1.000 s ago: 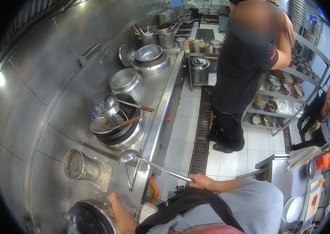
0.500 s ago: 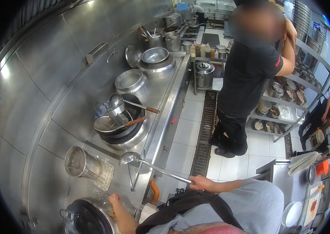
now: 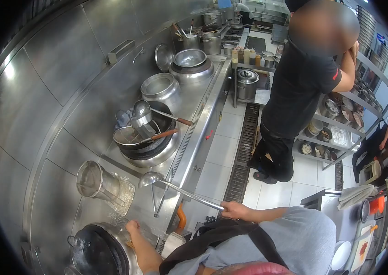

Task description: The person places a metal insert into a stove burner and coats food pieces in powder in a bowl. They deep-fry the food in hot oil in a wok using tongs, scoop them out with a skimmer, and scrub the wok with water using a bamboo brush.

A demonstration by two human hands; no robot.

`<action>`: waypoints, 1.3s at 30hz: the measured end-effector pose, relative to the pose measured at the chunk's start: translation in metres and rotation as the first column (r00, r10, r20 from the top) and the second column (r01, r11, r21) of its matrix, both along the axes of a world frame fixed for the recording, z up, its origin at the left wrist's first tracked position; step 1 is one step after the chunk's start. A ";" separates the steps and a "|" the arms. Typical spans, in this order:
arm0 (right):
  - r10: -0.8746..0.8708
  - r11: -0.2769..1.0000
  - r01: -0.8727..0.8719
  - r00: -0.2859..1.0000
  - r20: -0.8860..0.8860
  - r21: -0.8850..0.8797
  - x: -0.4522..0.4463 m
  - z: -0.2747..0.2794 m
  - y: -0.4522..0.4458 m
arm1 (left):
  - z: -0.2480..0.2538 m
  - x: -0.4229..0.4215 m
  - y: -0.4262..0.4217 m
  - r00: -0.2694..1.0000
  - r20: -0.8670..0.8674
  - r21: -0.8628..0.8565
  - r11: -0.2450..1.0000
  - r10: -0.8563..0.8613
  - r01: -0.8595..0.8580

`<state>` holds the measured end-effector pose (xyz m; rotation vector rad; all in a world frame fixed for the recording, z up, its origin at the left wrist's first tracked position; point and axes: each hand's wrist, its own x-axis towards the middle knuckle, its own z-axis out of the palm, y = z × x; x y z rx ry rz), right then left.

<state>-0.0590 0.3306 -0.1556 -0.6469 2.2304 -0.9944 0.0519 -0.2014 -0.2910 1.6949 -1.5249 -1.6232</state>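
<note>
a kitchen with a brushed-steel wall (image 3: 33, 105) and a white-tiled floor (image 3: 217, 169) surrounds a long steel desk (image 3: 191, 103), which runs along the wall. a co-worker in a dark shirt (image 3: 297, 96) stands on the tiles, past the desk's front edge. set into the desk, about midway along it, a dark wok (image 3: 164, 121) carries a jumble of steel utensils with wooden handles. a second wok (image 3: 95, 252) sits at the desk's near end. a tall steel strainer (image 3: 91, 181) stands between the two, toward the wall edge. the long ladle (image 3: 187, 193) slants across the desk's front edge, its bowl over the steel top near the first wok, its handle reaching out past the edge. the right grip (image 3: 235, 210) is closed around the end of that handle, in front of the wearer's apron. the left grip (image 3: 132, 227) is just beside the second wok, between it and the front edge, with the fingers curled; whether they pinch anything i cannot tell.
</note>
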 end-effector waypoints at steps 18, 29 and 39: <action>0.003 1.000 -0.003 1.000 -0.012 0.013 0.003 0.004 -0.007 | -0.035 0.003 -0.031 0.997 -0.015 0.049 0.996 -0.071 0.072; 0.018 0.997 -0.004 0.984 0.179 -0.081 0.028 0.004 -0.066 | -0.058 0.066 -0.031 0.874 0.478 -0.499 0.845 0.082 0.194; 0.175 0.985 -0.175 0.985 -0.013 0.014 0.020 -0.018 -0.152 | -0.009 0.026 -0.067 0.935 0.350 -0.077 0.993 -0.059 0.091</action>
